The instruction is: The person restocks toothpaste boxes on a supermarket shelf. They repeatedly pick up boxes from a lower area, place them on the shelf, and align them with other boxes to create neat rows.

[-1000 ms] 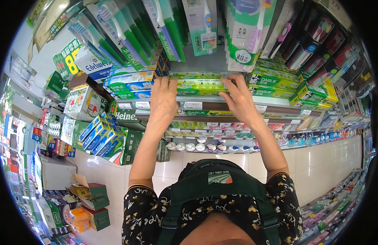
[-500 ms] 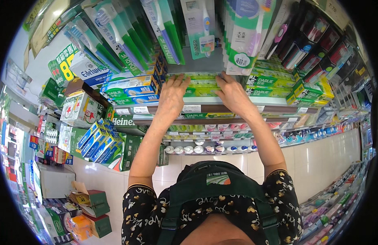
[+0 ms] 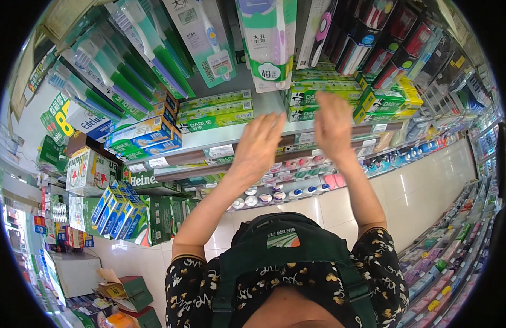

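Observation:
My left hand (image 3: 258, 143) is above the shelf's front edge, fingers stretched out and holding nothing. It lies in front of a bare strip of the grey shelf (image 3: 270, 104) between two rows of toothpaste boxes. On its left is a neat stack of green and yellow toothpaste boxes (image 3: 217, 116). My right hand (image 3: 336, 128) is raised before another stack of green toothpaste boxes (image 3: 303, 99); its fingers point forward, slightly blurred, and hide part of that stack. Whether its fingertips touch the boxes I cannot tell.
Packaged toothbrushes (image 3: 270, 44) hang above the shelf. Blue and orange toothpaste boxes (image 3: 146, 136) stand at the left, darker toothbrush packs (image 3: 368, 49) at the upper right. Pump bottles (image 3: 277, 195) line a lower shelf. Beer cartons (image 3: 91, 170) and an open box (image 3: 124, 290) are at the left.
Both hands have come off the middle stack of green and yellow toothpaste boxes and shifted right along the shelf. The view has swung right, so the shelf goods appear farther left.

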